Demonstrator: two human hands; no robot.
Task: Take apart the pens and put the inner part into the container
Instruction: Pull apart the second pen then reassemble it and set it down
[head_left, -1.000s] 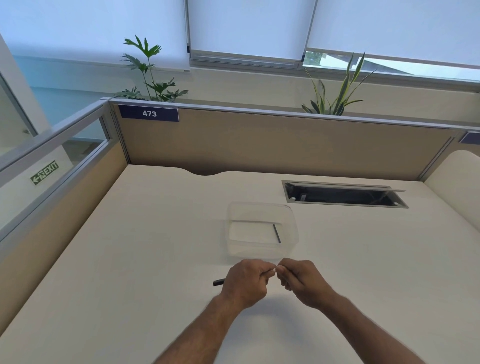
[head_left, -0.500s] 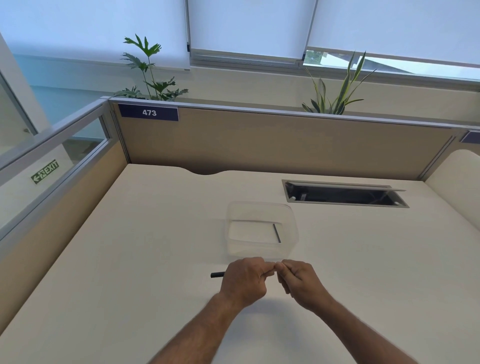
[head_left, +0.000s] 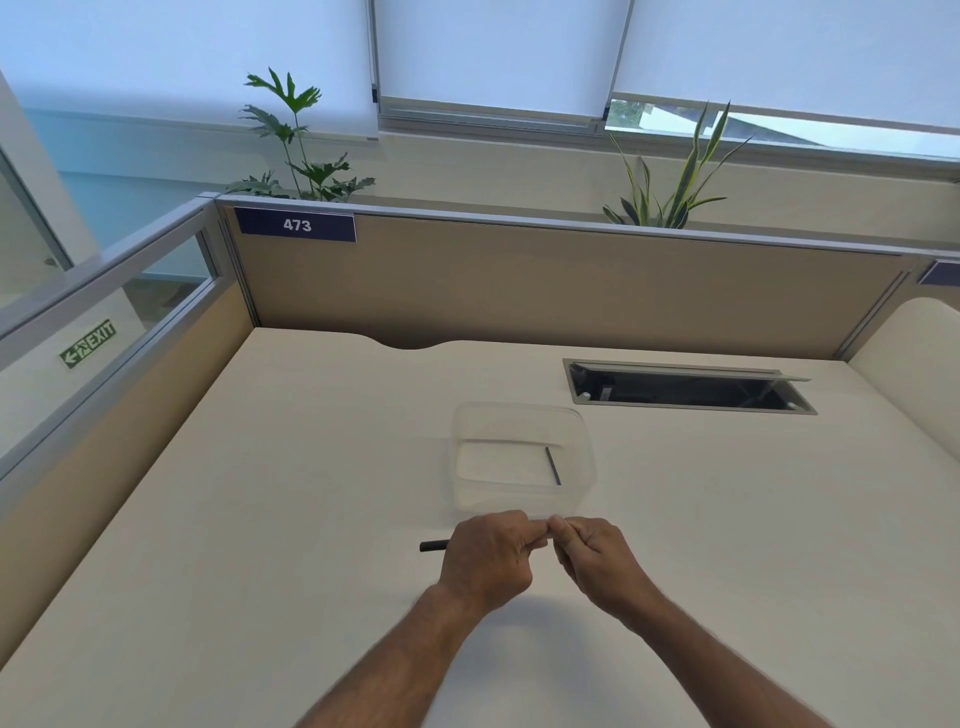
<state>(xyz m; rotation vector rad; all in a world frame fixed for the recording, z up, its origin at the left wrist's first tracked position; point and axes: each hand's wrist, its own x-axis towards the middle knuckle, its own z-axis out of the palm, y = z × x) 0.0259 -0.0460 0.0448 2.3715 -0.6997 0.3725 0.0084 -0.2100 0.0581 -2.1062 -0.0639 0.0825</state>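
A: Pen (head_left: 434, 545) held level above desk (head_left: 260, 519), just near side of container (head_left: 524, 457). Dark end protruding left of left hand (head_left: 485, 558); remainder concealed inside fist.

B: Hand states?

A: Left hand clenched around pen barrel. Right hand (head_left: 597, 564) pinched onto opposite end, thumb and fingertips meeting left hand's at centre. Part under right fingers too small to identify; probably tip section or cap.

B: Container contents?

A: One thin dark inner part (head_left: 554, 466) lying along right wall, on floor of container. Nothing else visible inside.

B: Step in hand?

A: Judged as separation of pen halves: twisting or pulling apart at joint. Not yet separated.

B: Recommended technique?

A: Keep barrel locked in left fist, no rotation. Turn with right fingertips only, short turns, re-gripping between. Pull along pen axis, not sideways, to avoid bending thin refill. Hold joint over desk, close to container's near rim, so loose spring or tip drops onto surface, not off edge.

B: After separation?

A: Withdraw inner part straight out, then carry forward over near rim and release low inside, beside existing part. Set outer shell aside on desk, clear of container.

B: Risks?

A: Container light and clear, likely to slide if knocked. Small parts liable to roll on smooth desk.
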